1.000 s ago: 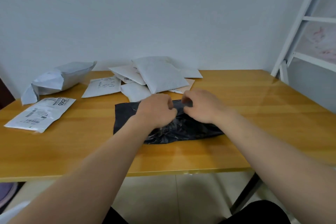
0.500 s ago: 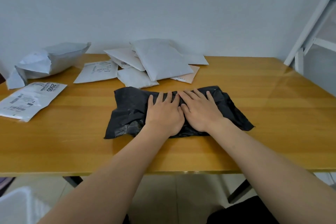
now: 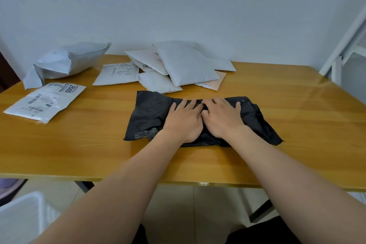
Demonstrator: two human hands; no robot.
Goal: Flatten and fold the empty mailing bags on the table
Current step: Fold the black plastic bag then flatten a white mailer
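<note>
Hands both flat now: left hand (image 3: 183,120) and right hand (image 3: 222,118) lie palm-down side by side, thumbs touching, fingers spread and pressing on the black mailing bag (image 3: 150,113). A sec ago they were bunched as fists, pinching the bag's crumpled far edge; half a sec ago they'd already gone flat, and since then barely moved, just pushed down w/ fingertips a bit further toward the far edge. So the grab-and-tuck is done and it's the press-flat stage. Bag reads as a long strip across the table (image 3: 277,154), mid-width, nearer the front edge than the back, looks folded over once lengthwise. Ends not flat yet: left end puckers up, right end flares out toward the front-right.

Meaning for task: crease on this one prob. setting; I'd guess hands need to sweep outward to both ends next, then fold across.

Further out, still to do: pile of white mailers (image 3: 184,65) at back edge centre, labelled flat bag (image 3: 45,101) near left edge, puffed-up grey bag (image 3: 71,59) at back-left corner. That one looks the most work.
</note>
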